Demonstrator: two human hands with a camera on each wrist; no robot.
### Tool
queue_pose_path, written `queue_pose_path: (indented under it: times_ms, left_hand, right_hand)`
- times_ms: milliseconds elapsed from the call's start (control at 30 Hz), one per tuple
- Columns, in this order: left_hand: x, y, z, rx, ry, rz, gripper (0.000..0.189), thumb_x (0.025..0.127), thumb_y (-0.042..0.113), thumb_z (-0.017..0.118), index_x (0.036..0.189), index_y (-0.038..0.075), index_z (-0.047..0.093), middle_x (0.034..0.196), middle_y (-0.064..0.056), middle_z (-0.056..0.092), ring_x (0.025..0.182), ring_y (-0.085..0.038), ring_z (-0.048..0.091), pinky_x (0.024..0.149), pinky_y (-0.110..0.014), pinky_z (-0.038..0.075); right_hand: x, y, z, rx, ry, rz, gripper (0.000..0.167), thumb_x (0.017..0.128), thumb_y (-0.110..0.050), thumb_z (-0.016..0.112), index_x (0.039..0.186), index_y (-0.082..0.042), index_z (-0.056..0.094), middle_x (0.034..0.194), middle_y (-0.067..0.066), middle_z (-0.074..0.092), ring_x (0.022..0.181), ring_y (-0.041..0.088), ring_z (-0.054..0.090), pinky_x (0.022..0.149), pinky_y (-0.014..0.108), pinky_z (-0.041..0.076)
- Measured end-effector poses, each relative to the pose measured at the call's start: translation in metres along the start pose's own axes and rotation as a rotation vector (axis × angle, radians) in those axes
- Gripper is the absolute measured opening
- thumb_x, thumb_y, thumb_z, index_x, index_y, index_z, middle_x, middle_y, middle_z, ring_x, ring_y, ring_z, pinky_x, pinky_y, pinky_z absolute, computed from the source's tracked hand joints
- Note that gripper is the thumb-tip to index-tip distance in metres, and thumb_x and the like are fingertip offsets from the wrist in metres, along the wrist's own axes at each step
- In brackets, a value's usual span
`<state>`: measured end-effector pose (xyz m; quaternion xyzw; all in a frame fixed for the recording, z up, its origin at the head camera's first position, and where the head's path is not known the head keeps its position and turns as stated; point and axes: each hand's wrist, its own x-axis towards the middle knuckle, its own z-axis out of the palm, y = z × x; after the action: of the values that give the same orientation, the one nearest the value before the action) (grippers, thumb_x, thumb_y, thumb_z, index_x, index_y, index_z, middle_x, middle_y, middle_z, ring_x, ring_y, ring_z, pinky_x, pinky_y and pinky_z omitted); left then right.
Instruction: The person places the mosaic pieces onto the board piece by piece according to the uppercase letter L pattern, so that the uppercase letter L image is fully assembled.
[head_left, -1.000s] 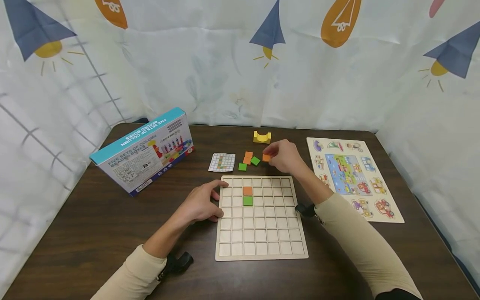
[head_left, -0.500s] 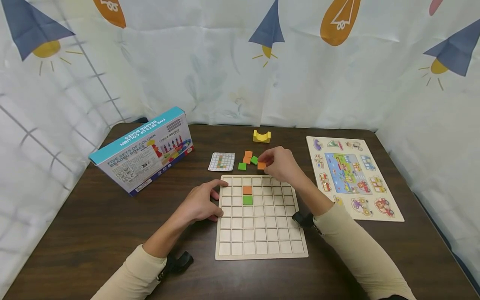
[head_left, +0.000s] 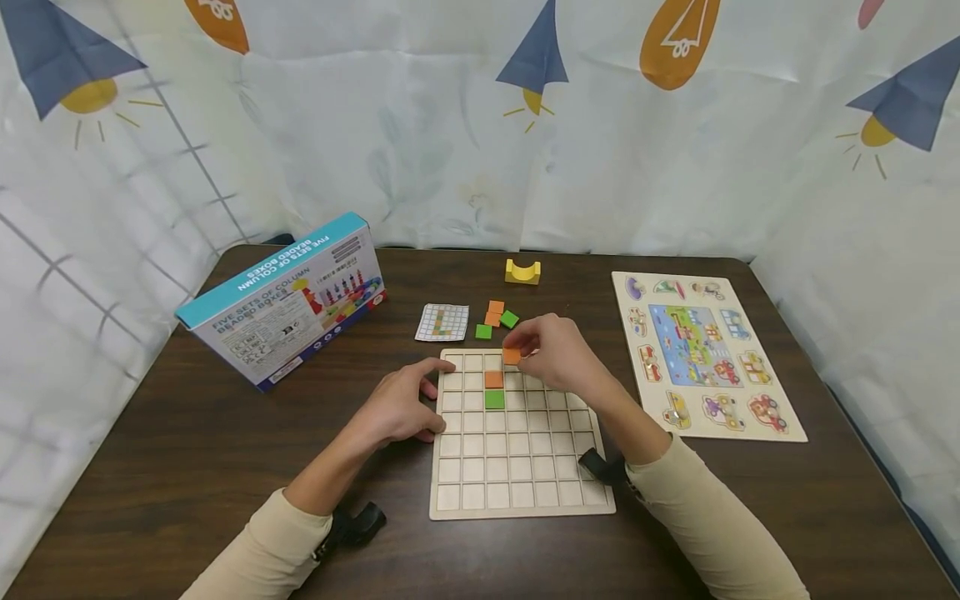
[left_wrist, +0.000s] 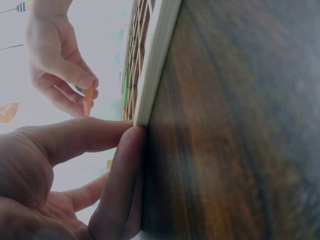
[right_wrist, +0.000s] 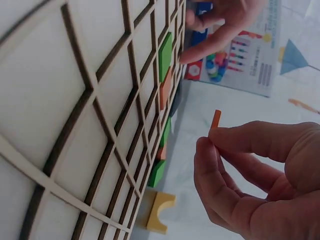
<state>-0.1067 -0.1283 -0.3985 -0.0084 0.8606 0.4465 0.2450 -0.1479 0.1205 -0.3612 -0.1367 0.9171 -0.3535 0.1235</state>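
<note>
A pale wooden grid board (head_left: 521,471) lies flat on the table. My left hand (head_left: 402,406) steadies its left edge, thumb and forefinger spread apart and touching the rim; in the left wrist view, fingertips (left_wrist: 131,142) meet the board's side. Over the board's far edge, my right hand (head_left: 558,354) pinches an orange square tile (head_left: 512,357) between thumb and finger. The right wrist view shows that tile (right_wrist: 215,120) edge-on, raised clear of the grid. Two tiles sit in adjoining cells: one orange (head_left: 494,380), one green (head_left: 495,400).
Beyond the board lie loose orange tiles (head_left: 492,319) and green tiles (head_left: 483,332), next to a small printed pattern card (head_left: 442,322). A yellow arch block (head_left: 522,272) stands farther back. A box (head_left: 292,304) is at left, a picture puzzle board (head_left: 678,400) at right.
My right hand has brought the orange tile left and nearer, from the table beside the loose tiles to above the board's far edge. My left hand stays in place.
</note>
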Motion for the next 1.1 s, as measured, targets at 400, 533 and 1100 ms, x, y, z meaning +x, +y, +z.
queue_pose_path:
  times_ms: [400, 533, 1100]
  left_hand:
    - [0.0, 0.0, 0.0, 0.0, -0.002, -0.002, 0.082, 0.073, -0.009, 0.083, 0.145, 0.02, 0.056, 0.114, -0.017, 0.055, 0.065, -0.022, 0.069, 0.057, -0.033, 0.063]
    - [0.0, 0.0, 0.0, 0.001, -0.002, -0.004, 0.081, 0.074, -0.009, 0.083, 0.145, 0.02, 0.057, 0.114, -0.016, 0.055, 0.066, -0.022, 0.068, 0.057, -0.033, 0.063]
    - [0.002, 0.0, 0.0, 0.007, -0.004, -0.001, 0.081, 0.074, -0.009, 0.084, 0.145, 0.02, 0.056, 0.115, -0.017, 0.055, 0.065, -0.022, 0.069, 0.057, -0.033, 0.063]
  right_hand:
    - [-0.018, -0.012, 0.01, -0.035, -0.057, -0.009, 0.029, 0.082, 0.005, 0.073, 0.105, -0.012, 0.078, 0.094, 0.0, 0.072, 0.09, 0.017, 0.063, 0.077, 0.03, 0.055]
    - [-0.022, -0.014, 0.013, -0.037, -0.072, -0.024, 0.029, 0.08, 0.006, 0.074, 0.103, -0.011, 0.078, 0.092, 0.0, 0.071, 0.087, 0.015, 0.063, 0.077, 0.03, 0.055]
    - [-0.026, -0.013, 0.025, -0.026, -0.139, -0.05, 0.03, 0.077, 0.011, 0.072, 0.098, -0.01, 0.075, 0.09, 0.0, 0.069, 0.083, 0.014, 0.061, 0.075, 0.027, 0.055]
